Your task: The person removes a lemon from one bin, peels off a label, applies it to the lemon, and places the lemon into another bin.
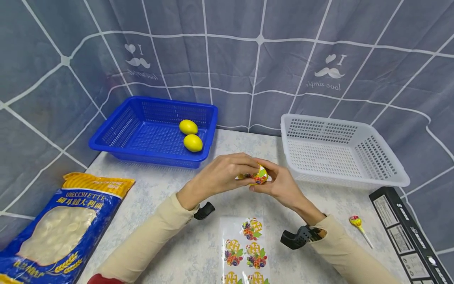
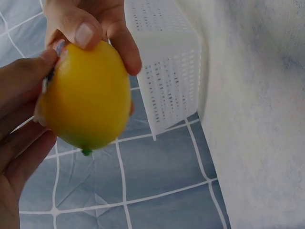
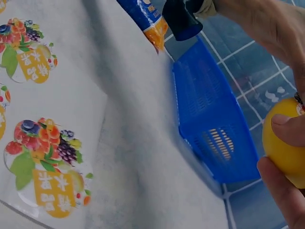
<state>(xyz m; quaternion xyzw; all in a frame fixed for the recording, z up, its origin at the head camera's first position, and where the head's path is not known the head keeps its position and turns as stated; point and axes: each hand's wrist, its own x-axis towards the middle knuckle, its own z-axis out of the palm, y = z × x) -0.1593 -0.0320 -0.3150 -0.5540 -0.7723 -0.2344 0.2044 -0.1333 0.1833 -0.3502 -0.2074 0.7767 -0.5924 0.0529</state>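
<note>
Over the middle of the table, a yellow lemon (image 2: 95, 98) is held between both hands. My left hand (image 1: 227, 173) has its thumb and fingers around one side, at a fruit-print sticker (image 1: 260, 176) on the lemon. Part of that sticker is hidden by the fingers. From the other side, my right hand (image 1: 280, 187) grips the lemon between thumb and fingers. In the left wrist view, the lemon's green-tipped end points down. Below the hands lies a sheet of fruit stickers (image 1: 244, 244), with several still on it.
A blue basket (image 1: 156, 161) with two lemons (image 1: 190, 136) stands back left. At the back right is a white basket (image 1: 345, 179). An orecchiette bag (image 1: 60, 228) lies left; a lollipop (image 1: 356, 223) and a black box (image 1: 408, 236) lie right. A patterned curtain (image 1: 230, 59) hangs behind.
</note>
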